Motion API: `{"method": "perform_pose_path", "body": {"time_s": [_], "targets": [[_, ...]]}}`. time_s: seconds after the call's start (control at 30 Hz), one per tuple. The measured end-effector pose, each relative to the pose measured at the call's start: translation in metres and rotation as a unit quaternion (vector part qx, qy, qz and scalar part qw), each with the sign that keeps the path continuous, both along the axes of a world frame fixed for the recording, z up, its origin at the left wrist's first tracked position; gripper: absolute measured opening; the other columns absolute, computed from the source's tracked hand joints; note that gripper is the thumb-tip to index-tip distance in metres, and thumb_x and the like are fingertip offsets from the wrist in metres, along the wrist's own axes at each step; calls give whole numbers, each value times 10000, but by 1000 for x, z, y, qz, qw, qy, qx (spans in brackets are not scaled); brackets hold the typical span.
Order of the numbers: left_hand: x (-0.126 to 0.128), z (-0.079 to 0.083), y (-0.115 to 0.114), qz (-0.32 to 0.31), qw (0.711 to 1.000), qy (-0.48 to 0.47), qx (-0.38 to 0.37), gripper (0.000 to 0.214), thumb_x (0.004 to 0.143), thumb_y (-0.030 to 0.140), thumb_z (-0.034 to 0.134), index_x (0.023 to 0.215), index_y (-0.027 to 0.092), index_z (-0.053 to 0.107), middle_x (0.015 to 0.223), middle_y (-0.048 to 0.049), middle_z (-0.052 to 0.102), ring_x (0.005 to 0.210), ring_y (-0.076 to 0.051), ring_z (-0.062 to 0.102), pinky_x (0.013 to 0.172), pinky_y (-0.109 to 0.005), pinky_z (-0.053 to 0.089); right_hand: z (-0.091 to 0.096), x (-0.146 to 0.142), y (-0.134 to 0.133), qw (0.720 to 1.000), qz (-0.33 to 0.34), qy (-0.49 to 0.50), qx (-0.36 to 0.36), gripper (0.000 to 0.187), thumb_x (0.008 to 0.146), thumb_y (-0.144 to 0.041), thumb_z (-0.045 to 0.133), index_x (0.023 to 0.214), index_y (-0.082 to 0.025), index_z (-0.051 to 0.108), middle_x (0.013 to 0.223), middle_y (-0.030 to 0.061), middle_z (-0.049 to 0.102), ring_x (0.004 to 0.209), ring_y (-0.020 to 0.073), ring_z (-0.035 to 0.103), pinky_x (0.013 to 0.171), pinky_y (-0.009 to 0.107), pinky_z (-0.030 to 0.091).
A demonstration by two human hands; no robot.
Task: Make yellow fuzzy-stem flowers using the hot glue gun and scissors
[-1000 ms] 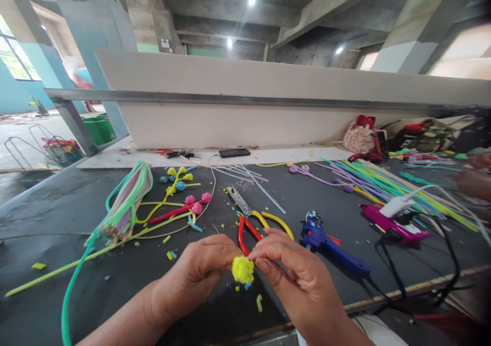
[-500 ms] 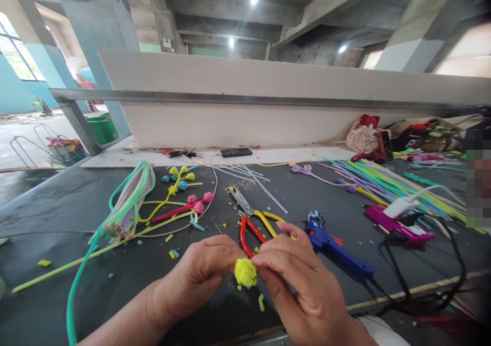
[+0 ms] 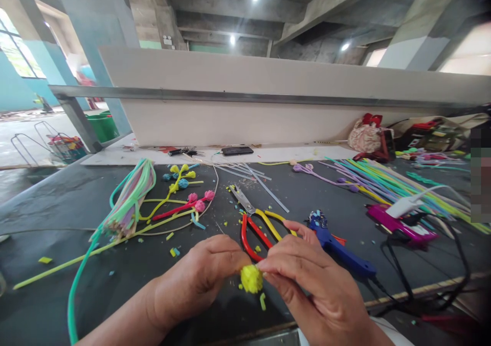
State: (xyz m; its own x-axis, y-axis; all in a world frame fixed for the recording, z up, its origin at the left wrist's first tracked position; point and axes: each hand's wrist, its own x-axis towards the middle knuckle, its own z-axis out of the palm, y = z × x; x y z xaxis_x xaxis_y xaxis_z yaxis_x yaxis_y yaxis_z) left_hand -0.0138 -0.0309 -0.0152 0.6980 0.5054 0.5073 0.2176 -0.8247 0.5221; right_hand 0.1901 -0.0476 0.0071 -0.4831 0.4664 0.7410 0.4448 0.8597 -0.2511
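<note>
Between my two hands, low in the middle of the head view, is a small fuzzy yellow pipe-cleaner ball (image 3: 251,278). My left hand (image 3: 203,274) is closed, its fingers pinching at the ball's left side. From the right, my right hand (image 3: 312,279) pinches at the ball's upper edge with thumb and forefinger. Just beyond my fingers lie pliers (image 3: 255,228) with one red and one yellow handle, jaws apart. A blue glue gun (image 3: 337,249) rests to the right of my right hand.
Bundled pipe cleaners (image 3: 128,203) lie at left, near stems with yellow, blue and pink balls (image 3: 183,183). Loose coloured pipe cleaners (image 3: 387,182) spread at right behind a magenta device (image 3: 401,223) with cables. A black phone (image 3: 238,151) lies at the back. Yellow scraps dot the table.
Both hands and the yellow ball have shifted slightly right and down in the view. The ball has turned a little between my fingers; the pinch stays.
</note>
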Motion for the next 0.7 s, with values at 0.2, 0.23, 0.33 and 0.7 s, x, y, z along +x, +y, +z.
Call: {"method": "perform_pose_path", "body": {"time_s": [0.2, 0.23, 0.33, 0.7], "targets": [[-2, -2, -1, -7, 999, 53, 3, 289, 815, 10, 373, 951, 161, 577, 853, -49, 613, 777, -141, 506, 741, -230, 404, 4, 6, 3, 998, 20, -54, 24, 173, 791, -74, 570, 845, -231, 620, 702, -40, 670, 613, 100, 614, 967, 403, 358], [-2, -2, -1, -8, 998, 62, 3, 289, 806, 7, 378, 950, 162, 575, 855, -47, 609, 775, -141, 502, 742, -231, 401, 5, 6, 3, 998, 23, -62, 20, 173, 792, -73, 565, 834, -231, 622, 692, -44, 666, 601, 97, 609, 972, 402, 354], [-2, -4, -2, -11, 996, 82, 17, 261, 801, 16, 390, 929, 157, 568, 833, -41, 591, 746, -137, 486, 724, -229, 394, 9, 5, 1, 997, 35, -75, -7, 152, 797, -80, 571, 805, -223, 623, 665, -52, 655, 586, 91, 603, 984, 390, 345], [-1, -5, -2, 24, 988, 138, 67, 213, 857, 67, 377, 908, 158, 562, 828, -41, 584, 709, -134, 465, 685, -239, 394, 7, 7, -6, 986, -20, -168, 8, 174, 770, -85, 510, 783, -238, 591, 668, -33, 641, 608, 129, 576, 1021, 456, 299]]}}
